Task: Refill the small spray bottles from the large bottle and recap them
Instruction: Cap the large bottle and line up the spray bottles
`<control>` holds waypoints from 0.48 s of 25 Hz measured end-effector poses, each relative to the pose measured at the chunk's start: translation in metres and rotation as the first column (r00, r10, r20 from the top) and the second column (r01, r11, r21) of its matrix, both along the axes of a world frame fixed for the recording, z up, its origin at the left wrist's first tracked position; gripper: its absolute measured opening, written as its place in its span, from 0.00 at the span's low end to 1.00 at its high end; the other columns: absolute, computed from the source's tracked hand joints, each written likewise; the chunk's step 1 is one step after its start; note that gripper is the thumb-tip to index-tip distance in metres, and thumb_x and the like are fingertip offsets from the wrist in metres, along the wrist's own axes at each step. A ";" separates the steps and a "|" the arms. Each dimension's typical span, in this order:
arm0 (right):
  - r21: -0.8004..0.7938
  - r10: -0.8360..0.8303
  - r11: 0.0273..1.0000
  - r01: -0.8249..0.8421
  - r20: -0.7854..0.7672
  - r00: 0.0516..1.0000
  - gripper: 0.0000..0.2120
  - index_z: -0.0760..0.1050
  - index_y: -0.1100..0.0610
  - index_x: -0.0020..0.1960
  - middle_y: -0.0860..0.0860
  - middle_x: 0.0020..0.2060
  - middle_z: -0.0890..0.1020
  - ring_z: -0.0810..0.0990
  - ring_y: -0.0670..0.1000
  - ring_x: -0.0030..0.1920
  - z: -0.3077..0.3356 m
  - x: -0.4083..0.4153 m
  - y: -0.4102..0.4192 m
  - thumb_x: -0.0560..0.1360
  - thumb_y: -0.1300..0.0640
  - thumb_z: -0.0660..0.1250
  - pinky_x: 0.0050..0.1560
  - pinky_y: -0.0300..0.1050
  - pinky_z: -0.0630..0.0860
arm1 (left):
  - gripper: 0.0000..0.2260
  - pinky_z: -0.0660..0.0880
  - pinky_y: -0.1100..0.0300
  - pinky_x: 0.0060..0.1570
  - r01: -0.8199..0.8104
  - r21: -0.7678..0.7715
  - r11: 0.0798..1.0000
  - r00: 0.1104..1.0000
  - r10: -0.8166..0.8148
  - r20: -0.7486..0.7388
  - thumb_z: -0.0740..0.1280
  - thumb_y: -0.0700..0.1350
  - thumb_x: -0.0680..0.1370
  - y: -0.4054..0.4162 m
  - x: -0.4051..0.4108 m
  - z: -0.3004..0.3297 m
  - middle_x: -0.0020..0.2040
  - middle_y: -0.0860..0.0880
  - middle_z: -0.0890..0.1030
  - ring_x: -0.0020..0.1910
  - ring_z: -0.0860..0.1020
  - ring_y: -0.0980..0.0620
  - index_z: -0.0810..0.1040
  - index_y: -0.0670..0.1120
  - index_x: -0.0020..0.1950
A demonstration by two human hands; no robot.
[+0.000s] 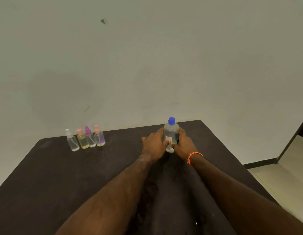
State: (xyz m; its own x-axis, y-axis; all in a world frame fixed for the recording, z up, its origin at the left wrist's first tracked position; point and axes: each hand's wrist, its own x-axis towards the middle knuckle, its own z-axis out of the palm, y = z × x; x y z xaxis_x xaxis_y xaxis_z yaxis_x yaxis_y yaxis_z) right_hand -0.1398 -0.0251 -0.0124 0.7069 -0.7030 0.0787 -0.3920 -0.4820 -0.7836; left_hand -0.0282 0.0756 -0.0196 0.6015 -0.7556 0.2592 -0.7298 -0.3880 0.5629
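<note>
The large bottle (171, 134) is held upright between both hands near the far edge of the table (62, 175): the left hand (153, 145) is wrapped against its left side with the thumb laid across the label, and the right hand (183, 145) is curled round its right side, an orange band (194, 156) being worn at that wrist. Whether the bottle's base is resting on the table or is lifted just clear of it cannot be told, since the hands cover the lower part. The blue cap (171, 120) is seen still seated on the neck, so pouring is judged not to have begun. Well apart to the left, four small bottles are stood in a close row by the far edge: a clear-topped one (72, 141), a pink-topped one (82, 139) with yellowish liquid, a purple-topped one (90, 138), and another pink-topped one (99, 137) with a violet tint low down. All four are seen capped, with their spray heads on. The task is therefore judged to be at its very start: the blue cap is yet to be unscrewed, each spray head is yet to be removed, and filling and recapping are left for all four. How full the small bottles are cannot be read reliably at this range.
</note>
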 end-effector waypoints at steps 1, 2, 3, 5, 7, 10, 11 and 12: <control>0.002 -0.004 1.000 0.004 -0.005 1.000 0.35 0.56 0.51 0.78 0.54 0.70 0.74 0.74 0.59 0.68 -0.003 0.000 0.000 0.77 0.60 0.69 0.69 0.58 0.69 | 0.22 0.62 0.46 0.70 -0.003 0.053 0.999 1.000 0.002 0.015 0.66 0.55 0.83 -0.001 0.000 -0.003 0.67 0.52 0.81 0.67 0.78 0.48 0.68 0.54 0.77; -0.005 -0.007 1.000 0.007 0.001 1.000 0.36 0.56 0.51 0.79 0.54 0.71 0.73 0.74 0.60 0.69 -0.006 0.000 0.000 0.77 0.60 0.70 0.70 0.59 0.69 | 0.22 0.62 0.45 0.70 -0.009 0.104 0.994 0.999 0.005 0.040 0.65 0.57 0.83 -0.001 -0.001 -0.007 0.66 0.52 0.81 0.67 0.78 0.48 0.69 0.53 0.76; -0.010 -0.011 1.000 0.011 0.000 1.000 0.37 0.55 0.51 0.79 0.54 0.71 0.73 0.74 0.60 0.69 -0.008 -0.001 0.000 0.76 0.60 0.70 0.70 0.59 0.70 | 0.23 0.63 0.44 0.70 -0.018 0.148 0.989 0.998 0.010 0.057 0.64 0.58 0.83 -0.001 -0.002 -0.012 0.67 0.51 0.81 0.67 0.77 0.48 0.69 0.52 0.76; -0.027 -0.022 0.999 0.021 -0.017 1.000 0.37 0.54 0.50 0.79 0.54 0.71 0.74 0.75 0.59 0.68 -0.012 -0.001 0.000 0.76 0.60 0.70 0.69 0.59 0.71 | 0.25 0.62 0.42 0.71 -0.015 0.191 0.981 0.999 0.006 0.046 0.62 0.61 0.83 0.000 -0.006 -0.019 0.69 0.51 0.80 0.68 0.76 0.47 0.67 0.52 0.77; -0.045 -0.035 0.998 0.032 -0.052 0.998 0.35 0.56 0.51 0.77 0.54 0.69 0.75 0.77 0.59 0.66 -0.012 -0.002 0.002 0.76 0.59 0.70 0.67 0.57 0.73 | 0.26 0.61 0.41 0.72 -0.005 0.207 0.978 0.999 -0.002 0.034 0.62 0.61 0.83 0.001 -0.009 -0.020 0.69 0.50 0.79 0.69 0.76 0.47 0.65 0.52 0.78; -0.072 -0.043 0.997 0.037 -0.086 0.995 0.31 0.62 0.51 0.70 0.53 0.65 0.78 0.80 0.58 0.61 -0.008 -0.009 0.005 0.73 0.56 0.74 0.64 0.56 0.76 | 0.28 0.60 0.37 0.73 0.003 0.257 0.966 0.999 -0.015 0.047 0.63 0.60 0.83 0.009 -0.012 -0.008 0.70 0.48 0.78 0.71 0.74 0.44 0.62 0.50 0.79; -0.093 -0.053 0.995 0.043 -0.111 0.992 0.30 0.63 0.51 0.68 0.53 0.63 0.79 0.80 0.58 0.60 -0.005 -0.012 0.007 0.72 0.54 0.75 0.63 0.57 0.77 | 0.30 0.59 0.36 0.74 0.005 0.286 0.958 0.999 -0.020 0.050 0.63 0.60 0.82 0.015 -0.014 -0.001 0.71 0.47 0.77 0.72 0.73 0.43 0.60 0.49 0.80; -0.114 -0.063 0.992 0.048 -0.132 0.989 0.30 0.64 0.51 0.67 0.53 0.62 0.79 0.80 0.58 0.59 -0.006 -0.013 0.006 0.71 0.53 0.76 0.62 0.59 0.78 | 0.32 0.58 0.36 0.74 0.007 0.311 0.950 0.999 -0.023 0.049 0.64 0.61 0.82 0.019 -0.015 0.004 0.73 0.46 0.75 0.73 0.71 0.43 0.58 0.48 0.81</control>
